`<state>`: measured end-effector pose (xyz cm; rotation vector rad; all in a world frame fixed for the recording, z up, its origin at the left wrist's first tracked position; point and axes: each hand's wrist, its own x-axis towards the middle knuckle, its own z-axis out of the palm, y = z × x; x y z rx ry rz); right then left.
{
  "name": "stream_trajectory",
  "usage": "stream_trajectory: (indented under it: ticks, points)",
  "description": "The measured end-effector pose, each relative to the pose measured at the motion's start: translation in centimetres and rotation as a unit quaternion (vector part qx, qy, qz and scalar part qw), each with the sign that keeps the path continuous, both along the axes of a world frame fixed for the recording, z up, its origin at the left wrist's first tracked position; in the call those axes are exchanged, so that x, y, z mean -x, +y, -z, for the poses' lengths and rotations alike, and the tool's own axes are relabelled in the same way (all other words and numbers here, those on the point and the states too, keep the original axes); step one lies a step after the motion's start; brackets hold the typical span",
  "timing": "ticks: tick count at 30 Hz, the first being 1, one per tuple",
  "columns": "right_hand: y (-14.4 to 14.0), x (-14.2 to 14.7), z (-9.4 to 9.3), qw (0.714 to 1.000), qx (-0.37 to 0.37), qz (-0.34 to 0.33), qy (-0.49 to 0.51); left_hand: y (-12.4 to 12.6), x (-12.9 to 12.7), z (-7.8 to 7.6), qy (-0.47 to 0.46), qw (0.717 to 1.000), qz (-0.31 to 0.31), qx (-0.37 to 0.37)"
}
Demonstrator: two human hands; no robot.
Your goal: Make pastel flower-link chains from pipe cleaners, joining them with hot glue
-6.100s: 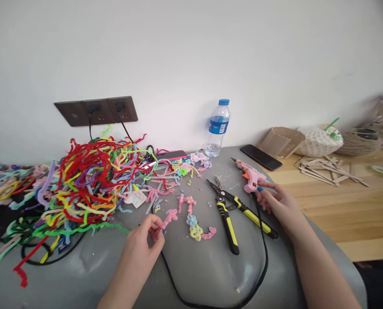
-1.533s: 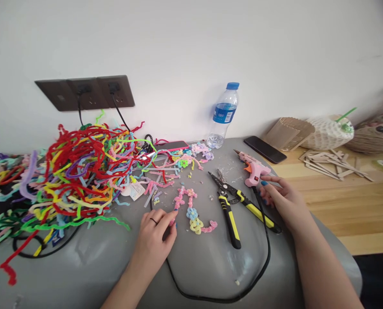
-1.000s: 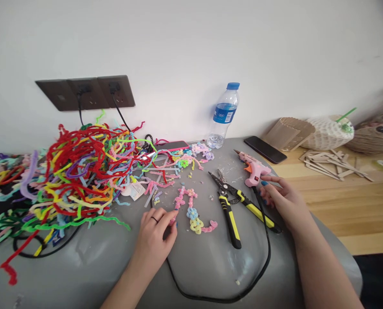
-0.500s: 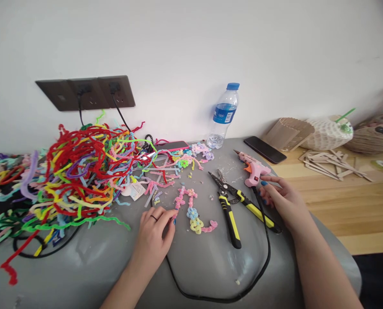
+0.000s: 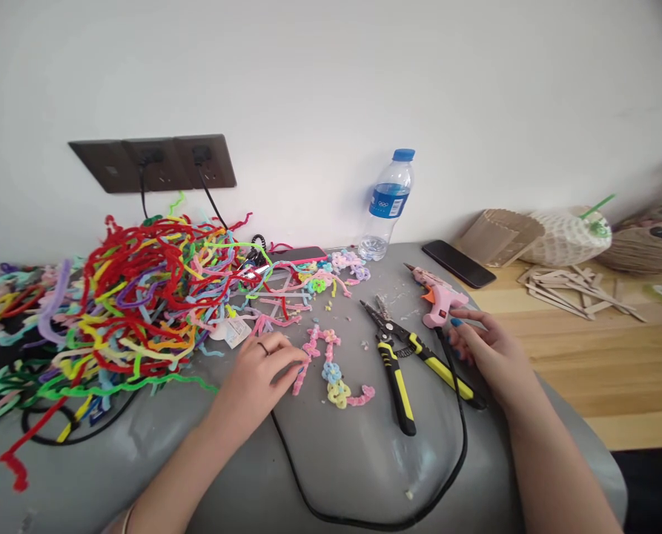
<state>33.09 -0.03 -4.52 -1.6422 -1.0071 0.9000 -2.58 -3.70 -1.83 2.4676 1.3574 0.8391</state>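
Since approx. half a sec ago our left hand (image 5: 258,374) slides up-left, and now lies flat, fingers loose, touching the pink fuzzy pipe-cleaner flower chain (image 5: 313,356) on the grey table (image 5: 353,460). We judge the chain partly built. Right hand (image 5: 483,352), half open, fingertips on the pink hot glue gun (image 5: 435,298), not gripping.

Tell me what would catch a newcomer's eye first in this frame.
A big tangle of bright pipe cleaners fills the left of the grey table. The left hand rests at a pastel flower chain in the centre. The right hand touches a pink glue gun beside yellow-handled pliers.
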Motion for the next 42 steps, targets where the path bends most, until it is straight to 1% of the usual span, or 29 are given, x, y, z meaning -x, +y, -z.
stream_trajectory:
  ticks: [2,5,7,9,13,16,19,23,27,34,42]
  points:
    - [0.0,0.1,-0.2,1.0,0.001,0.003,0.003,1.4,0.0,-0.4,-0.003,0.999,0.045,0.02]
    - [0.1,0.3,-0.4,1.0,-0.001,0.005,0.003,3.5,0.0,-0.4,-0.031,0.993,0.097,0.067]
    - [0.1,0.3,-0.3,1.0,-0.002,0.006,0.002,4.6,0.1,-0.1,-0.056,0.986,0.111,0.108]
    - [0.1,0.2,-0.1,1.0,-0.006,0.002,0.003,5.1,0.3,0.1,-0.079,0.981,0.106,0.14]
    - [0.0,0.0,0.2,1.0,-0.024,-0.014,0.009,5.1,0.5,0.6,-0.112,0.976,0.092,0.162]
    - [0.0,0.0,0.1,1.0,-0.025,-0.014,0.011,4.9,0.5,1.1,-0.129,0.974,0.106,0.155]
    - [0.1,0.0,-0.1,1.0,-0.02,-0.012,0.009,4.9,0.6,1.9,-0.121,0.976,0.12,0.138]
    - [0.0,0.1,-0.4,1.0,-0.006,-0.005,0.008,5.1,0.9,2.6,-0.099,0.98,0.118,0.123]
    - [0.0,0.1,-0.3,1.0,-0.006,0.001,0.009,5.0,0.9,2.6,-0.088,0.981,0.115,0.13]
    - [0.0,-0.1,0.0,1.0,-0.01,-0.008,0.001,4.8,0.8,2.2,-0.068,0.982,0.11,0.139]
    - [0.0,-0.3,0.2,1.0,-0.02,-0.015,-0.001,4.8,0.8,2.1,-0.054,0.983,0.093,0.146]
